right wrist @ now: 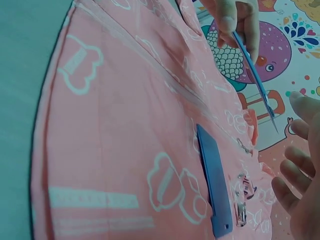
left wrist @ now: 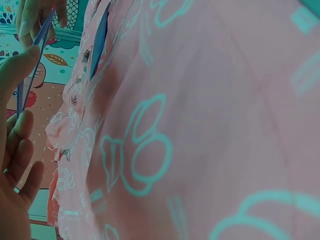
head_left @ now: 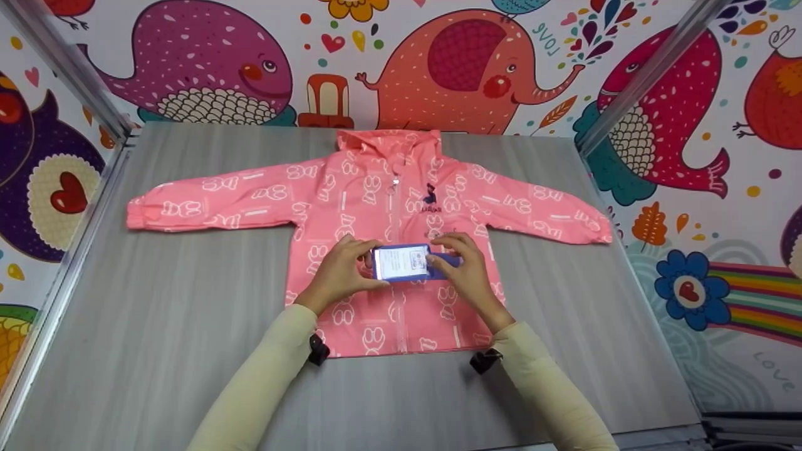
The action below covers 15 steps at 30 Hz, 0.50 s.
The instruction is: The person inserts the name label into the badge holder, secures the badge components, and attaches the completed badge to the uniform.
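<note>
A pink jacket with white rabbit outlines lies spread on the table, front up. Above its lower front, my left hand pinches a blue-framed card holder containing a white printed card. At the holder's other end is my right hand; its fingers look loose and apart from the holder in the right wrist view. A separate flat blue piece with a small hole lies on the jacket below. Beside that piece sits a small metal clip.
The grey wood-grain table extends around the jacket. Panels with cartoon animals stand at the back and sides, joined by metal posts. The jacket's sleeves stretch out left and right.
</note>
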{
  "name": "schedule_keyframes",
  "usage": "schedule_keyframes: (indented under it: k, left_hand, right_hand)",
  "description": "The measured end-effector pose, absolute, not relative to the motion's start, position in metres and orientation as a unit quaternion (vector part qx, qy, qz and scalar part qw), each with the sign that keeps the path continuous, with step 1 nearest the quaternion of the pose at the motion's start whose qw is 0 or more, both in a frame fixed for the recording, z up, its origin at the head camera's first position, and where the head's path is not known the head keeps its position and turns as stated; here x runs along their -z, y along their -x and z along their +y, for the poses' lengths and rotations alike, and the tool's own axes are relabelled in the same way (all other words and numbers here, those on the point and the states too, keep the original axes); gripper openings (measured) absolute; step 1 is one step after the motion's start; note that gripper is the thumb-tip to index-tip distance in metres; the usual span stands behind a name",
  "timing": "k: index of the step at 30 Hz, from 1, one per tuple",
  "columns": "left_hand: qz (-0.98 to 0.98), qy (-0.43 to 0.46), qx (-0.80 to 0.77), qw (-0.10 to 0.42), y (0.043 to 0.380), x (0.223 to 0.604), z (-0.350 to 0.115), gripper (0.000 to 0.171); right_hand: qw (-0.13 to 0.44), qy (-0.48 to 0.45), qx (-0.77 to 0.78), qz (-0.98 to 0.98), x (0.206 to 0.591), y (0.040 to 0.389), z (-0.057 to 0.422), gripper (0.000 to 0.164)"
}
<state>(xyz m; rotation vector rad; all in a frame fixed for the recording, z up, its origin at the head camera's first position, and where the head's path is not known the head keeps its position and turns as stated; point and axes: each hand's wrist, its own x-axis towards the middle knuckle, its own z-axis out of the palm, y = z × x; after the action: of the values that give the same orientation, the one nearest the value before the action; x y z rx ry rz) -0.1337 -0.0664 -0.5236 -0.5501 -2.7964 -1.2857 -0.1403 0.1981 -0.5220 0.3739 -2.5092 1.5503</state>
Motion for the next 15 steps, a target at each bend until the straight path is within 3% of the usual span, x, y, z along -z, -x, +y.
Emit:
schedule_keyframes:
  k: [15]
  left_hand:
    - [-0.897, 0.167, 0.41, -0.003, 0.134, 0.524, -0.078, 0.069]
  right_hand:
    - [0.051, -0.123, -0.457, -0.879, 0.527, 0.146, 0.239, 0.038]
